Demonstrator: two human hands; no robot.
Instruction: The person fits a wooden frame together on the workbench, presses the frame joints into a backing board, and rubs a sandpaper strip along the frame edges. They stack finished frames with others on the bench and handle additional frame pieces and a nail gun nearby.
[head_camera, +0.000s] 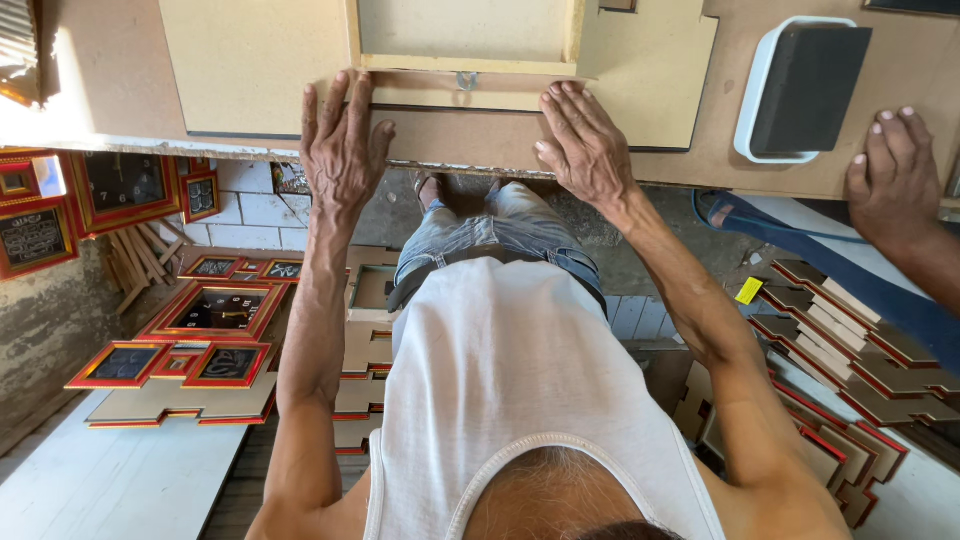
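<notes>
My left hand (340, 145) lies flat, palm down and fingers stretched, on a brown fibreboard backing panel (470, 135) at the near edge of the workbench (110, 90). My right hand (585, 150) presses flat on the same panel further right. Between the hands, a small metal hanger clip (466, 80) sits on the panel's strip, below a pale wooden frame (465, 40). Neither hand grips anything. My white vest and jeans show below the bench.
A white tray holding a black block (800, 90) rests on the bench at right. Another person's hand (895, 180) rests on the bench edge beyond it. Red and gold framed pieces (215, 310) are stacked at left, and cut board shapes (850, 340) at right.
</notes>
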